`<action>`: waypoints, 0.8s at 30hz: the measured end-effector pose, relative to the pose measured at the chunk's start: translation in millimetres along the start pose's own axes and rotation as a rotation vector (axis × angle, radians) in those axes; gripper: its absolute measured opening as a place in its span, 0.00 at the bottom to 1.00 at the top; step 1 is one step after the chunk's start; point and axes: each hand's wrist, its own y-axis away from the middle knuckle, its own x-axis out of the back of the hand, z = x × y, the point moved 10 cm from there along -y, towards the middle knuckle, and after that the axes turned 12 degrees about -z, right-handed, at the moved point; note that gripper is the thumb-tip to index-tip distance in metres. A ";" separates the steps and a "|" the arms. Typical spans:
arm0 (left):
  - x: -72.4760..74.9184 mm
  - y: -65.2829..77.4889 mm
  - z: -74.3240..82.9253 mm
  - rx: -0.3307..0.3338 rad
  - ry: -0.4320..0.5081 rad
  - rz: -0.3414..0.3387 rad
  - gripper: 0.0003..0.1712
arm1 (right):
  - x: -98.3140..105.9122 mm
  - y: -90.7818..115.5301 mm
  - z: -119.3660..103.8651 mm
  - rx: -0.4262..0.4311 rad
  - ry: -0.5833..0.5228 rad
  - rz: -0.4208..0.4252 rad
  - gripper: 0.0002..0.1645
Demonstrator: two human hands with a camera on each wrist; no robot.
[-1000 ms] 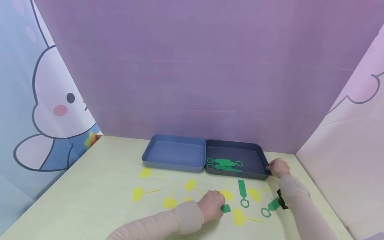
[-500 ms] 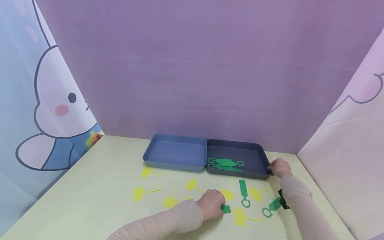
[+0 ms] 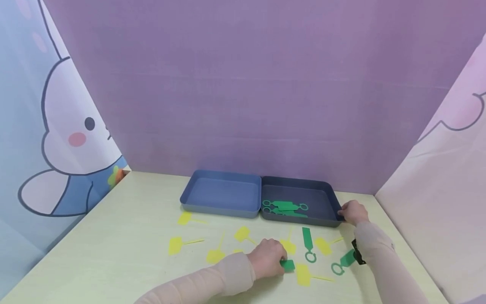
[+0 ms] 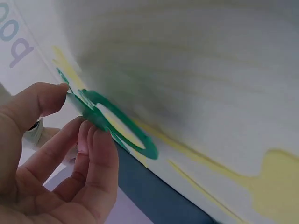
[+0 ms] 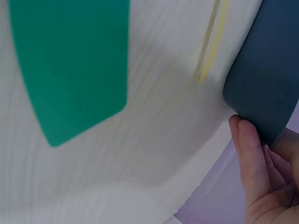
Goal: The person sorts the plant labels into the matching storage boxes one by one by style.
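Note:
My left hand pinches a green ring tag between thumb and fingers, low over the table. In the left wrist view the tag's ring sticks out past the fingertips, while the hand covers part of its body. My right hand holds the right front corner of a dark tray; the right wrist view has its fingers against the outside of that corner. Several green tags lie overlapping inside this tray. Another green tag rests on the table between the hands.
A lighter blue tray stands against the dark one's left side. Several yellow tags with thin tails are scattered over the table. One more green tag lies partly under the right wrist's black mount. A purple panel rises behind.
The left hand has shifted very slightly right, and a little more of the green tag shows beside its fingers. My right hand stays on the dark tray's corner.

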 end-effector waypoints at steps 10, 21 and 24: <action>17.1 5.4 0.5 -0.050 0.044 0.032 0.13 | -1.2 -3.6 3.3 0.009 0.007 0.009 0.20; 40.2 -4.4 -12.9 -0.050 0.082 0.099 0.13 | -0.7 -1.4 2.6 -0.008 -0.009 0.016 0.19; 43.0 -8.8 -15.8 -0.064 0.087 0.107 0.14 | -1.3 -0.3 3.2 -0.012 -0.021 0.017 0.19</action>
